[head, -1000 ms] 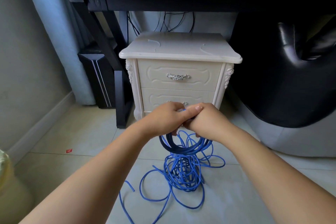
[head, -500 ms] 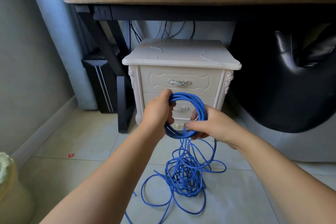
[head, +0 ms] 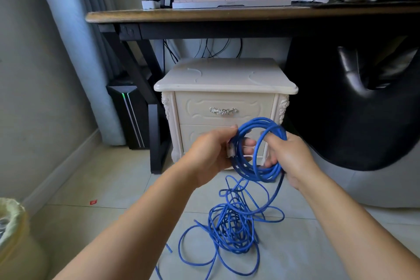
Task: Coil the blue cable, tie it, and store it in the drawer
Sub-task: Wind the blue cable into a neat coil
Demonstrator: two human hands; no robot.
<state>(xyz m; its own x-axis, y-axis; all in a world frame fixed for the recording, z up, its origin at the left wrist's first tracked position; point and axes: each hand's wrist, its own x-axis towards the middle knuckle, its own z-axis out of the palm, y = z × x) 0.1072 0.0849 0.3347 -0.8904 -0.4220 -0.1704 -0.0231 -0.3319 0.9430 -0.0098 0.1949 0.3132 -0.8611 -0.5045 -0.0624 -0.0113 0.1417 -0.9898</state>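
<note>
Both hands grasp the blue cable (head: pixel 261 120): the left hand (head: pixel 211 157) has its fingers curled round the left side of a coil (head: pixel 250 171) of several loops, thumb on top, with a pale connector (head: pixel 230 150) showing against its palm, while the right hand (head: pixel 291 157) grips the coil's right side, fingers hooked through the ring. Held in the air between the two hands, the coil stands roughly upright. From the lower edge of the grip the rest of the cable drops to the tiled floor (head: pixel 113 188) and lies straight below in a loose tangle (head: pixel 231 227), stray loops running toward the person. Just beyond the grip stands a cream cabinet (head: pixel 225 75) with both drawers closed: the upper drawer (head: pixel 197 109) shows above the coil, the lower drawer (head: pixel 200 134) is mostly hidden behind the hands. Higher and farther off is a wooden desk (head: pixel 227 15); right of the grip, a black chair (head: pixel 341 120); far down to the left, a lined bin (head: pixel 11 234)
</note>
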